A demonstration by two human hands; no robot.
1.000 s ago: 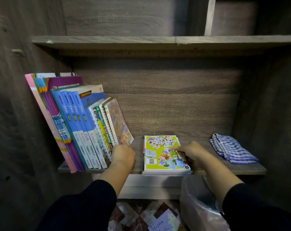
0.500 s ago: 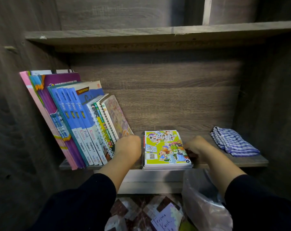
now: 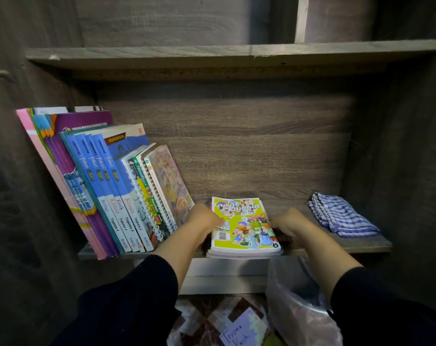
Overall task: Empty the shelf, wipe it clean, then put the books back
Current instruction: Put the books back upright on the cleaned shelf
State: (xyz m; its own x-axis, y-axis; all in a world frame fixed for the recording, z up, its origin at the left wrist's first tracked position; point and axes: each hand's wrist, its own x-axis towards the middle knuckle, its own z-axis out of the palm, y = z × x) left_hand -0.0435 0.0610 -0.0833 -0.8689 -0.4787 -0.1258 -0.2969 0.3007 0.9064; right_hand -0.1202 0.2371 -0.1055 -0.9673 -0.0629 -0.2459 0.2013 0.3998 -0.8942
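Reading spines on the leaning books (image 3: 107, 186) at the shelf's (image 3: 361, 245) left: four blue ones say "fokus", w/ "Kimia", "Fizik", "Biologi" and "Tingkatan 4" lower down. A flat stack (image 3: 244, 226) lies mid-shelf at the front edge — top cover lime green, cartoon figures, title approx. "Lawak Kampus". Left hand (image 3: 204, 221) touches the stack's left edge, fingers bent onto the cover; right hand (image 3: 290, 227) curls round its right edge, fingertips under or beside it — can't tell which. Both arms reach forward, black sleeves. Checked cloth (image 3: 341, 216) sits folded at right. Below, a note (image 3: 239, 333) reads "Terima Kasih".
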